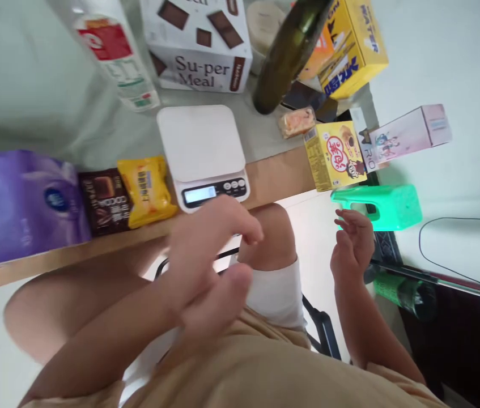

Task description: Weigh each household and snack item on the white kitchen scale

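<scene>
My left hand [209,255] hangs in front of the table edge, thumb and bent forefinger apart, with nothing seen between them. It is nearest to a white kitchen scale [201,144], whose display is lit and whose plate is bare. Off to the right, my right hand [353,243] is raised with loosely bent, parted fingers and holds nothing I can see. Behind it stands a bright green plastic container [399,207] with a handle; I cannot tell whether they touch. Left of the scale lie a yellow snack packet [147,190] and a brown cocoa packet [104,201].
A purple package [18,204] occupies the left end. Behind the scale are a white bottle [116,56], a "Su-per Meal" box [199,51] and a dark green bottle [286,56]. Yellow boxes [335,156] and a pale pink box [413,136] stand at right.
</scene>
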`<state>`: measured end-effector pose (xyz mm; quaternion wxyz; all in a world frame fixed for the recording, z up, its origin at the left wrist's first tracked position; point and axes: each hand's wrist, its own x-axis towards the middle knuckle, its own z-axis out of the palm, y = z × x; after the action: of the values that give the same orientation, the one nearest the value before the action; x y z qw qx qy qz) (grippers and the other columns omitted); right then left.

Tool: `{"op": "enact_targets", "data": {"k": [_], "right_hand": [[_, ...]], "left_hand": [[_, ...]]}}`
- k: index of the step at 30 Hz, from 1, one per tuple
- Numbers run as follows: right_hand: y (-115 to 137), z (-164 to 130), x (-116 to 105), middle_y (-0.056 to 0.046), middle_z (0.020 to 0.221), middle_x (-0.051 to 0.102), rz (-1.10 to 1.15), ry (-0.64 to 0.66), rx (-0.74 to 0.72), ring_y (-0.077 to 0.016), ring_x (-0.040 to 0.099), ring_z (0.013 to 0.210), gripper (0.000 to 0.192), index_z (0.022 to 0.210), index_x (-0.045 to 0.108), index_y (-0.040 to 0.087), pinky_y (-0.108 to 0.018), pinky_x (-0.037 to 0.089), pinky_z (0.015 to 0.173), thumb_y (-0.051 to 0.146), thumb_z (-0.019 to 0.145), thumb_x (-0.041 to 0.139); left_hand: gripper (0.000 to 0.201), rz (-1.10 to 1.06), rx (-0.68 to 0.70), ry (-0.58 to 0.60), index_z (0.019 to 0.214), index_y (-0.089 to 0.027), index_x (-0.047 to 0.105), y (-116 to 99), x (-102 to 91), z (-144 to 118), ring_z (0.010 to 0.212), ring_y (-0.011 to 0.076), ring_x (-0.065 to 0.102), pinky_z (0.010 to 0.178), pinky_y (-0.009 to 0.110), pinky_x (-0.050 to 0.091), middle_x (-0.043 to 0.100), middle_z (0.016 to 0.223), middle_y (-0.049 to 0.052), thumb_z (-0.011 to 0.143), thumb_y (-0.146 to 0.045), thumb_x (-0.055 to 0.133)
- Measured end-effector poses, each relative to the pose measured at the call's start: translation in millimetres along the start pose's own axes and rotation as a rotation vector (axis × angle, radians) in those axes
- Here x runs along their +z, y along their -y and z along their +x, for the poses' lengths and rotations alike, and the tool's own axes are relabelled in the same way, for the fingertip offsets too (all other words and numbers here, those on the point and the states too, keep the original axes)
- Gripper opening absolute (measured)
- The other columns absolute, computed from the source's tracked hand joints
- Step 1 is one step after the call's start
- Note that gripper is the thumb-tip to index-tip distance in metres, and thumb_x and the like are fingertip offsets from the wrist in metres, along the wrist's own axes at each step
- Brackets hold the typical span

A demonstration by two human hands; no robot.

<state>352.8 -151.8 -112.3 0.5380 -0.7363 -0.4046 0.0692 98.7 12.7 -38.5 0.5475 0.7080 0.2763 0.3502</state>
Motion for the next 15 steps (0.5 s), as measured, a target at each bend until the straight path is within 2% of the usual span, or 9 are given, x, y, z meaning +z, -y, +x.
{"op": "enact_targets", "data": {"k": [3,5,8,10,12,15], "right_hand": [[-31.6,23.1,-8.7,-0.01,0.132,0.067,-0.022,-0.048,0.073,-0.024,0.069,0.121,0.04,0.118,0.065,0.023,-0.041,0.054,0.098,0.046,0.086,0.072],[-48.8,41.5,-8.8,-0.012,0.142,0.063,-0.014,-0.102,0.147,-0.0264,0.066,0.129,0.048,0.123,0.061,0.024,-0.048,0.052,0.106,0.048,0.082,0.072],[-66.1,67.1,-7.2,-0.012,0.152,0.058,0.022,-0.15,0.215,-0.0292,0.062,0.14,0.059,0.133,0.053,0.028,-0.057,0.048,0.116,0.047,0.08,0.067],[-73.4,78.9,-7.0,-0.012,0.156,0.056,0.046,-0.113,0.213,-0.0302,0.06,0.144,0.065,0.141,0.048,0.03,-0.06,0.047,0.118,0.048,0.08,0.065],[-80.1,84.9,-7.0,-0.012,0.156,0.056,0.051,-0.07,0.206,-0.0303,0.061,0.143,0.069,0.147,0.046,0.03,-0.061,0.049,0.118,0.049,0.083,0.064],[-93.6,84.6,-4.8,-0.013,0.15,0.056,0.029,-0.023,0.152,-0.0287,0.063,0.139,0.065,0.155,0.045,0.03,-0.06,0.054,0.115,0.05,0.094,0.055]], "left_hand": [[0.056,0.02,-0.016,0.092,0.151,-0.024,0.054,9.1,66.6,26.1,0.144,0.034,0.059,0.116,0.053,0.059,0.063,0.145,0.013,0.104,-0.055,0.055],[0.054,0.01,-0.046,0.127,0.149,-0.022,0.054,18.8,96.3,38.5,0.143,0.033,0.06,0.116,0.052,0.059,0.063,0.147,0.014,0.104,-0.052,0.053],[0.054,-0.034,-0.125,0.153,0.149,-0.018,0.051,30.2,124.1,53.2,0.149,0.0323,0.058,0.12,0.051,0.059,0.055,0.16,0.018,0.106,-0.05,0.048],[0.064,-0.045,-0.183,0.182,0.157,-0.013,0.042,33.8,139.3,62.6,0.162,0.0339,0.045,0.13,0.053,0.051,0.04,0.174,0.022,0.107,-0.052,0.046],[0.076,-0.038,-0.231,0.22,0.166,-0.01,0.027,36.4,154.4,71.0,0.173,0.0338,0.025,0.14,0.055,0.037,0.025,0.182,0.025,0.108,-0.056,0.042],[0.088,-0.029,-0.244,0.236,0.17,-0.008,0.013,43.6,173.9,77.0,0.176,0.034,0.011,0.144,0.059,0.026,0.015,0.184,0.028,0.108,-0.067,0.033]]}}
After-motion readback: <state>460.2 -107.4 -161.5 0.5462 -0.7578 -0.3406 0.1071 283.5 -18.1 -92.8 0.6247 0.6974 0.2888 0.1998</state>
